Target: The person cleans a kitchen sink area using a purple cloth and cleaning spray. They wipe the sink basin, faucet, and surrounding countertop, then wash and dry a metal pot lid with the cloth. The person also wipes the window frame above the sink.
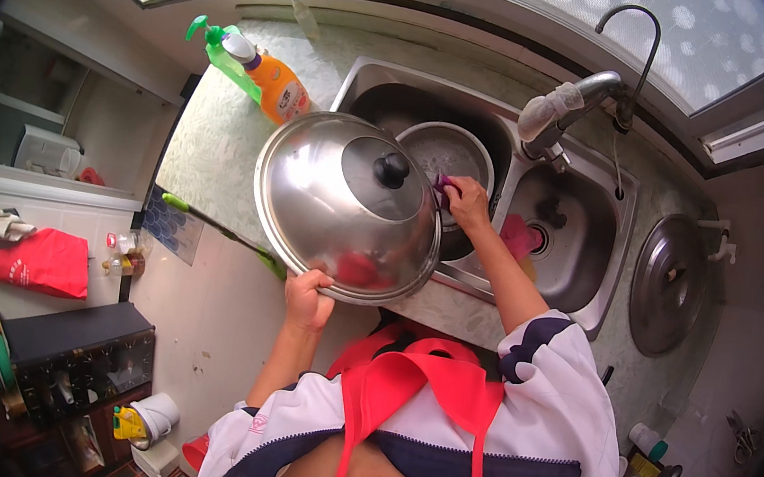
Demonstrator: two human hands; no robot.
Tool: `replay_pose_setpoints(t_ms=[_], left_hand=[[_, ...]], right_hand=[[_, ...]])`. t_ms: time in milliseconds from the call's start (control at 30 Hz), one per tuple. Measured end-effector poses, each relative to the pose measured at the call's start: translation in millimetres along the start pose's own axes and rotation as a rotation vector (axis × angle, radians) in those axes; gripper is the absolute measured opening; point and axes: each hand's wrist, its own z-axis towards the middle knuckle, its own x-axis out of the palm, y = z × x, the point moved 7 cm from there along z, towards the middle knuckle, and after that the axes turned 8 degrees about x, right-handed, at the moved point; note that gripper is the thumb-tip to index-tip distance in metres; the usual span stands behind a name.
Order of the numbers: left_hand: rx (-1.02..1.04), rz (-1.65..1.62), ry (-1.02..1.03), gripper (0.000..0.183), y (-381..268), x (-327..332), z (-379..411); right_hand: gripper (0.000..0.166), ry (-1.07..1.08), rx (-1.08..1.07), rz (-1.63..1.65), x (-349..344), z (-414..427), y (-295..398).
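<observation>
My left hand (309,301) grips the near rim of a large domed metal pot lid (302,193), which has a glass centre and a black knob (390,169). The lid is tilted over the counter edge and the left part of the sink. In my right hand (468,203) is a purple cloth or scrubber (442,183), held near the lid's right rim. Beneath that hand, a round metal basin (447,148) holding water stands in the left bowl of the stainless steel sink (395,72). The lid hides part of the basin.
An orange spray bottle (278,90) and a green pump bottle (228,62) stand left of the sink. A faucet (569,111) rises behind it. Pink cloth (520,236) lies in the right bowl. Another metal lid (669,284) rests on the right counter.
</observation>
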Motion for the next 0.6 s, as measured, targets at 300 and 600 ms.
replay_pose_setpoints(t_ms=[300, 600], left_hand=[[0.029, -0.022, -0.103, 0.039, -1, 16, -14], [0.047, -0.115, -0.08, 0.038, 14, 18, -11]], right_hand=[[0.057, 0.608, 0.039, -0.874, 114, 23, -85], [0.029, 0.415, 0.337, 0.268, -3, 34, 4]])
